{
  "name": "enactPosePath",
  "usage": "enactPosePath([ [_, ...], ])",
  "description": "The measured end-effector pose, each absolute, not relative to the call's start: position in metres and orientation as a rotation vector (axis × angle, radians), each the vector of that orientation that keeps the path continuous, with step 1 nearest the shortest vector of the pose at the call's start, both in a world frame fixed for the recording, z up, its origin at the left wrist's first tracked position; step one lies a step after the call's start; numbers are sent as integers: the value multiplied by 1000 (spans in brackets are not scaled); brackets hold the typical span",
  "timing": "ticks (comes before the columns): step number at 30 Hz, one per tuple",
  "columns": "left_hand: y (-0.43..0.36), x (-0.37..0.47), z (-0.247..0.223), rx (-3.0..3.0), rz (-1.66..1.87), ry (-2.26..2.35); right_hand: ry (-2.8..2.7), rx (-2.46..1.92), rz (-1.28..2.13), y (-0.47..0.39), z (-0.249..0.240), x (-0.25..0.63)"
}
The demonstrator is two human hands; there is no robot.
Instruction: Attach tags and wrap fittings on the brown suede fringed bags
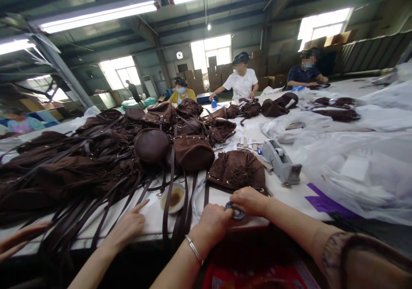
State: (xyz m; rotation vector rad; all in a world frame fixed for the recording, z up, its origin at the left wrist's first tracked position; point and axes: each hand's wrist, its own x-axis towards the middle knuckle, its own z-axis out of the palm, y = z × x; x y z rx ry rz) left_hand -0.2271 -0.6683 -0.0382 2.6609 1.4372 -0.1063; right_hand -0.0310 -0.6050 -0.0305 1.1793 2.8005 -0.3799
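Note:
Close to the table's front edge, my left hand [215, 221], with a silver bangle at the wrist, is closed on the near left side of a small round grey-and-dark object [237, 213]. My right hand [249, 200] grips the same object from above and to the right. Its kind is hard to make out, as my fingers partly cover it. Just beyond my hands lies a dark brown fringed suede bag [237, 171] with metal eyelets. A white bowl [182, 203] with brown residue inside stands to the left of my hands, partly behind hanging straps.
Another person's hand [130, 223] points toward the bowl from the left. A large heap of brown bags [106, 151] covers the table's left side. A grey tape dispenser [280, 162] stands right of the fringed bag, near clear plastic bags [363, 173]. Co-workers [240, 83] are across the table.

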Motion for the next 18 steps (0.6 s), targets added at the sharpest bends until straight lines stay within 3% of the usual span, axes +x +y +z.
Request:
enactPosePath([
  [8,-686,-185,-56,2445,-30,1758,2612,1564,-213,-616,-34,-51],
  [18,-672,-261,-23,2545,196,1479,2859,1003,-340,-587,-37,-41],
])
